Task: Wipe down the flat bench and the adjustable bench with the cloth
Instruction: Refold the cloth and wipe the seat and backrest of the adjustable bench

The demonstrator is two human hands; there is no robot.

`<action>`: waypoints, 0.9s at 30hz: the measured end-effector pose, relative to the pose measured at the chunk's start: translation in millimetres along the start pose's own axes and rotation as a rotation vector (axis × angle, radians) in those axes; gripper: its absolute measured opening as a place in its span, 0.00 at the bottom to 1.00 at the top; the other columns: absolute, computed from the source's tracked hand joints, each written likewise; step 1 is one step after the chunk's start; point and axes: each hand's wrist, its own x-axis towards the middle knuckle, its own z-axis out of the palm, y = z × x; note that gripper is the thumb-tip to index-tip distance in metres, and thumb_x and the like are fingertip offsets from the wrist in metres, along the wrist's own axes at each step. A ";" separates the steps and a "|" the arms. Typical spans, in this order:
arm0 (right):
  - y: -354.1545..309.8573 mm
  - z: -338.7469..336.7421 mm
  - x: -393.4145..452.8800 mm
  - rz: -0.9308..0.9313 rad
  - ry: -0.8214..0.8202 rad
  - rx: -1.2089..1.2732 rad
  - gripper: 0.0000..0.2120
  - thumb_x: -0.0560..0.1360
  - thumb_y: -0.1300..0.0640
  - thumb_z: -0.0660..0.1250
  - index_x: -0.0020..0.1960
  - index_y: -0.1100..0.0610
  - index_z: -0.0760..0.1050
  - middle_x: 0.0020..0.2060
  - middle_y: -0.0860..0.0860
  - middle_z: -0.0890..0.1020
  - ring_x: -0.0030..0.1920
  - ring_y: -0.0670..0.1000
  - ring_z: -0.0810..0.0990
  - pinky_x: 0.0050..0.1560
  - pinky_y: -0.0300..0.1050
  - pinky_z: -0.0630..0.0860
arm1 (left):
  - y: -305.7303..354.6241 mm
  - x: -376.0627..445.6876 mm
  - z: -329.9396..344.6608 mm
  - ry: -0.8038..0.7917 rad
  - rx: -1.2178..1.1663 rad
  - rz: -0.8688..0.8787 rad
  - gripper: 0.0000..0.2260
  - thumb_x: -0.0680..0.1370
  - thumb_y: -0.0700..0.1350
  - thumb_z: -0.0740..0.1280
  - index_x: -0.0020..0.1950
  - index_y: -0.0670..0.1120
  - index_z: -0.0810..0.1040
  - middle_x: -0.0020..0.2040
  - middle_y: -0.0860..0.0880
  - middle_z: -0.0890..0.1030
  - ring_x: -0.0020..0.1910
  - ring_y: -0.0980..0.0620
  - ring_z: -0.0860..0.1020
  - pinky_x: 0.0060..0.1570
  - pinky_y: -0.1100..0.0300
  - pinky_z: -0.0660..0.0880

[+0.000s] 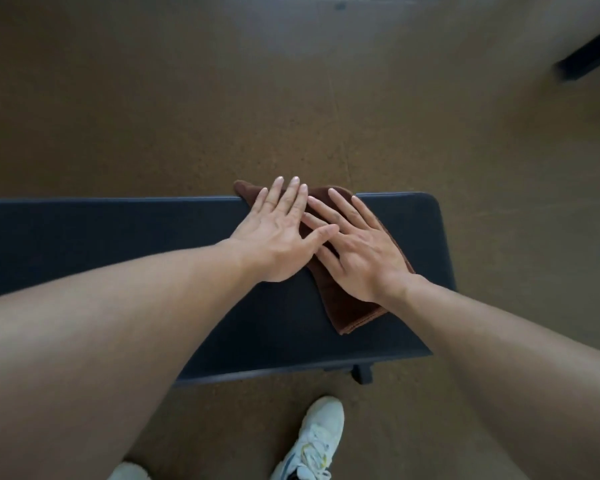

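Under both my flat palms, left hand [278, 237] overlapping right hand [359, 252] with fingers straight, I am pressing the cloth [352, 311] onto the bench [118, 237] near its right end, and I judge it best keeping even pressure and working in long overlapping passes leftward.
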 end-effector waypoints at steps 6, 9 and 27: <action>64.9 11.6 -66.7 0.192 0.112 0.039 0.28 0.87 0.40 0.47 0.86 0.44 0.51 0.85 0.44 0.53 0.85 0.49 0.43 0.84 0.57 0.47 | 93.0 42.1 21.5 -0.021 0.072 0.125 0.39 0.81 0.70 0.42 0.84 0.48 0.38 0.83 0.51 0.34 0.80 0.52 0.29 0.80 0.51 0.32; 69.3 22.5 -97.1 0.244 0.184 0.072 0.27 0.87 0.41 0.51 0.85 0.43 0.55 0.84 0.45 0.57 0.85 0.50 0.47 0.84 0.59 0.50 | 105.8 38.2 41.2 0.005 0.112 0.202 0.39 0.81 0.70 0.43 0.84 0.49 0.37 0.83 0.52 0.33 0.79 0.53 0.28 0.80 0.50 0.34; -187.9 75.0 -81.0 0.250 0.269 0.081 0.27 0.86 0.45 0.52 0.83 0.50 0.61 0.83 0.49 0.62 0.85 0.54 0.55 0.82 0.60 0.56 | -93.9 -123.2 70.0 0.134 0.128 0.314 0.37 0.82 0.70 0.41 0.84 0.49 0.39 0.83 0.53 0.35 0.80 0.57 0.30 0.81 0.53 0.35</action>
